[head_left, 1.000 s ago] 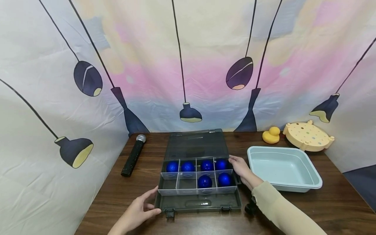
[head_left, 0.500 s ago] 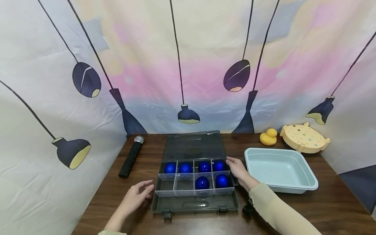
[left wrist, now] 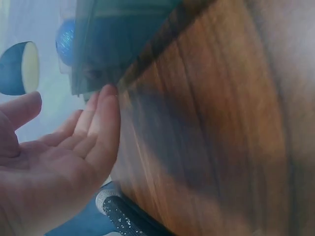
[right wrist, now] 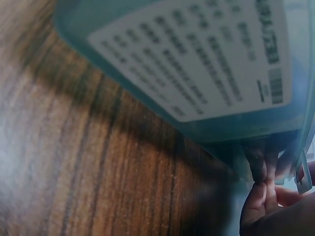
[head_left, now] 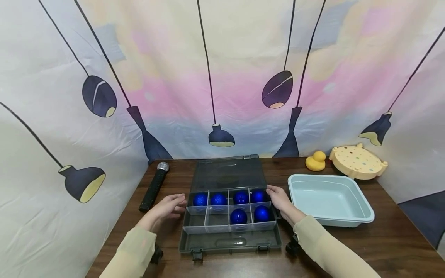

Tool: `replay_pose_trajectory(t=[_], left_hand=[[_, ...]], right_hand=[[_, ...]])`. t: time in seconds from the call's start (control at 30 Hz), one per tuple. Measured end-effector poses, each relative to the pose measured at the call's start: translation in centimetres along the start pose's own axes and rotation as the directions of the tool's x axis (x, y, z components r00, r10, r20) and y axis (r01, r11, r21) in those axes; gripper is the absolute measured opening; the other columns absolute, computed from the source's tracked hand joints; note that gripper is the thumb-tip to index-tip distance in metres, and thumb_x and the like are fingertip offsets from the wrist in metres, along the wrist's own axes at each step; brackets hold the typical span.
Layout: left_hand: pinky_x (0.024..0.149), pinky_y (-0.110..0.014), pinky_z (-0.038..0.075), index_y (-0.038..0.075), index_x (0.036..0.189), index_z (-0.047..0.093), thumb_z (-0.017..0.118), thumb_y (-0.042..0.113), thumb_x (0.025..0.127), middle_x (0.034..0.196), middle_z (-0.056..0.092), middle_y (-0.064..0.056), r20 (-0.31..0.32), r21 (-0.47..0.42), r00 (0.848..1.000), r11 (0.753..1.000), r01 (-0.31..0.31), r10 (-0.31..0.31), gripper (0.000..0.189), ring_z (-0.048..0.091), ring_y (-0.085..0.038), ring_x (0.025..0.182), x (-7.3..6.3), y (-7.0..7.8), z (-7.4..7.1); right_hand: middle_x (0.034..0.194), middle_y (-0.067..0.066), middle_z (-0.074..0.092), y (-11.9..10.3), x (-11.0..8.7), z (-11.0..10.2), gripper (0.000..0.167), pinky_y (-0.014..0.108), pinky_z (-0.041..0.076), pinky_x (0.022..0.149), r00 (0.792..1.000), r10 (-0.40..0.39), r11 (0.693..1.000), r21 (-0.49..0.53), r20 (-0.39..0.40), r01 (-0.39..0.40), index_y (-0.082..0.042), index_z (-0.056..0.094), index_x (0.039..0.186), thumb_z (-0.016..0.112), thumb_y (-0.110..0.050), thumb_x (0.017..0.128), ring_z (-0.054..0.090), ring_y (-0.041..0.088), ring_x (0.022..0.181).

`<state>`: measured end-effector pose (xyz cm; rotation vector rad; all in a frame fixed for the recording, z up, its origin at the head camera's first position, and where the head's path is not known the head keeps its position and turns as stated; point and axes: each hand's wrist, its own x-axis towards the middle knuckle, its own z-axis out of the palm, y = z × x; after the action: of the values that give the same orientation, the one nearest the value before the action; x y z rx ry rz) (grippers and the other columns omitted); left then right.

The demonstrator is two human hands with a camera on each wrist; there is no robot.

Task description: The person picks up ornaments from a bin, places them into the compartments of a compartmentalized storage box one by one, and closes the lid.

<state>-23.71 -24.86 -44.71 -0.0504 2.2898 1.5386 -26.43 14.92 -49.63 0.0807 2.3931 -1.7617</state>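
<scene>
Box of smoke-grey translucent plastic (head_left: 201, 244) lies between the two hands in the head view, on a dark brown wooden table (head_left: 250, 266), its lid (head_left: 227, 174) laid back. Clear dividers (head_left: 218, 229) part it; six shiny blue balls (head_left: 238, 216) fill the far row and the two near compartments toward the right hand (head_left: 282, 202). That hand's fingers lie at the box's side by the hinge. The left hand (head_left: 167, 206) is beside the opposite wall, fingers loosely extended, holding nothing. Beyond the left hand lies a black microphone with a silver head (head_left: 154, 188); just outside the right forearm stands a pale-blue rectangular plastic basin (head_left: 347, 222).

Left wrist view: straight fingers reach the box's edge, thumb well apart; contact is uncertain.

Right wrist view: fingertips meet the side wall, past a white printed label (right wrist: 197, 59); whether they clasp it cannot be told.

Probably light, stiff and rather slippery, the box is best taken low by both side walls, kept level because the balls may roll; the hinged lid would swing.
</scene>
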Motion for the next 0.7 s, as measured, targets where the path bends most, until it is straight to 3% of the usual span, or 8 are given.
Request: replay_pose_trajectory(t=[0.1,0.33,0.5,0.7], left_hand=[[0.091,-0.053,0.046,-0.015,0.142,0.028,0.041,0.022,0.105,0.131,0.048,-0.033,0.016,-0.002,1.0,1.0,0.016,-0.016,0.054,0.057,-0.039,0.11,1.2,0.2,-0.2],[0.091,-0.049,0.047,-0.014,0.143,0.028,0.04,0.02,0.105,0.134,0.044,-0.034,0.014,-0.097,0.999,0.994,0.051,-0.05,0.052,0.051,-0.039,0.118,3.8,-0.3,0.1],[0.097,-0.052,0.041,-0.014,0.143,0.027,0.043,0.018,0.104,0.14,0.036,-0.035,-0.014,-0.08,0.998,0.995,0.066,-0.068,0.053,0.045,-0.042,0.122,4.8,-0.6,0.6],[0.095,-0.052,0.043,-0.014,0.141,0.033,0.04,0.013,0.104,0.135,0.044,-0.033,-0.052,-0.086,0.996,0.994,0.068,-0.073,0.046,0.053,-0.039,0.115,5.5,-0.4,1.1]], right_hand=[[0.145,0.028,0.036,0.0,0.0,0.0,0.044,0.055,0.026,0.107,1.0,-0.005,1.0,-0.02,-0.007,0.005,0.009,0.037,0.143,0.038,-0.012,0.104,0.028,0.043,0.135],[0.143,0.029,0.038,-0.1,0.0,0.3,0.044,0.055,0.028,0.106,1.0,-0.011,1.0,-0.025,-0.02,0.01,0.01,0.037,0.142,0.038,-0.011,0.104,0.031,0.043,0.133],[0.142,0.03,0.039,-0.2,-0.1,0.6,0.043,0.055,0.03,0.105,1.0,-0.017,0.999,-0.033,-0.021,0.016,0.012,0.036,0.142,0.037,-0.011,0.104,0.034,0.043,0.131],[0.141,0.029,0.041,-0.1,-0.1,0.5,0.042,0.054,0.031,0.105,0.999,-0.013,0.999,-0.045,-0.038,0.011,0.01,0.038,0.141,0.038,-0.01,0.104,0.036,0.042,0.131]])
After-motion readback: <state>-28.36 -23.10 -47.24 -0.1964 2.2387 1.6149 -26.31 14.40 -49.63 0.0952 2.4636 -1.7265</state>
